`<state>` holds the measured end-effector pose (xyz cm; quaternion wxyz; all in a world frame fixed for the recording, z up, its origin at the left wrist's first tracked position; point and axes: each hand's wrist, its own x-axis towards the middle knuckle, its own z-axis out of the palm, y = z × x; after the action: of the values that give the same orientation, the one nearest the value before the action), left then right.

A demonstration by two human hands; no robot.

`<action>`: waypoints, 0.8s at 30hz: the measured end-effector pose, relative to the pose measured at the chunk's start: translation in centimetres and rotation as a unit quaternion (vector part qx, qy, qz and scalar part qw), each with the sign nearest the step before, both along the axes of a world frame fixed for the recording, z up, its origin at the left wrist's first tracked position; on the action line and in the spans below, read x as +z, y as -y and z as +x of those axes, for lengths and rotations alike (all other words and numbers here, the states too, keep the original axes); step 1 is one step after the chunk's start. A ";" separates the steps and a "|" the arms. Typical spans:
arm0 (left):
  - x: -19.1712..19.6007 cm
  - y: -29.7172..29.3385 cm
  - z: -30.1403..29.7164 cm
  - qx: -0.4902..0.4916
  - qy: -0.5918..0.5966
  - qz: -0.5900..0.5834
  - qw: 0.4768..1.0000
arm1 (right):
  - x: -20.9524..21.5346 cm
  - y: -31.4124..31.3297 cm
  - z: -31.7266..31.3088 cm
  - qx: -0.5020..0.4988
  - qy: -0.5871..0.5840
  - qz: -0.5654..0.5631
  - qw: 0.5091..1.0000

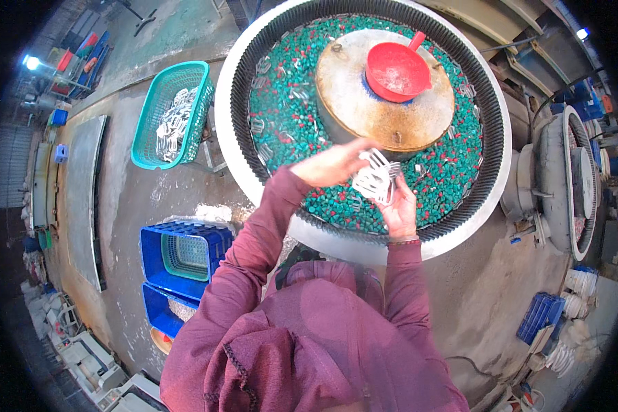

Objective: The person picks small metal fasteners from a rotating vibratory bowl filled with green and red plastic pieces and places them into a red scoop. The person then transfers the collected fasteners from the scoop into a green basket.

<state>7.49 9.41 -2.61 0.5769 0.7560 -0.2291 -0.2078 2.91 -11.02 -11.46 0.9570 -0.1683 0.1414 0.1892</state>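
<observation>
My right hand (399,206) holds a bunch of shiny metal buckle-like parts (372,180) over the near side of a big round tumbling bowl (364,244). Its trough holds green pellets (288,130) mixed with more of the metal parts. My left hand (331,165) reaches across from the left, fingers stretched toward the top of the bunch and touching it. Both arms wear dark red sleeves. A red funnel-shaped scoop (396,71) rests on the bowl's rusty centre dome (371,110).
A teal plastic basket (151,141) with metal parts stands left of the bowl. Two blue crates (185,250) sit on the concrete floor at my left. A second round machine (563,182) is on the right, with blue crates and white parts beyond.
</observation>
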 end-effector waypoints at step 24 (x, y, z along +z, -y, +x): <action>-15.0 -15.7 3.6 0.346 0.014 0.335 0.877 | 6.2 -2.9 18.3 -0.053 0.081 -0.254 0.962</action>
<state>11.06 25.12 -17.61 0.3213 0.9378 0.1219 -0.0485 21.19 -8.16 -5.27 0.8998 -0.4126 0.1157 0.0823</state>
